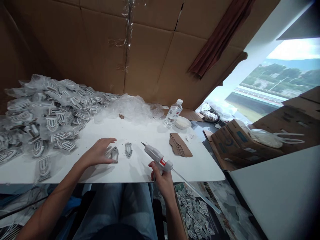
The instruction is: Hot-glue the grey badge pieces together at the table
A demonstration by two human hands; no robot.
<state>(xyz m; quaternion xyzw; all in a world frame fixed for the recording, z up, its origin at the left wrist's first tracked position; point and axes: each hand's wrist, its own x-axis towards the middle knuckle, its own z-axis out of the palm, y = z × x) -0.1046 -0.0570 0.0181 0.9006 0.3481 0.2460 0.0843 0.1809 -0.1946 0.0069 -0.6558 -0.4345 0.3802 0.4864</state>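
My right hand (162, 178) is wrapped round the grip of a white hot glue gun (156, 156), held over the table's front edge with its nozzle pointing up and left. A long translucent glue stick (196, 190) trails from its back end. My left hand (100, 152) is open beside a small grey arch-shaped piece (114, 155), thumb and forefinger apart on either side of it; the thumb tip looks close to its lower end, and I cannot tell whether it touches. A second arch-shaped piece (128, 150) lies just right of it, between the hand and the nozzle.
Bagged arch pieces (57, 113) are heaped on the white table (150, 173) at left, with crumpled clear plastic (130, 108) behind. A clear bottle (173, 113), a white bowl (182, 123) and folded cardboard (180, 145) stand right. Loose pieces (195, 211) fill a container below; cardboard walls the back.
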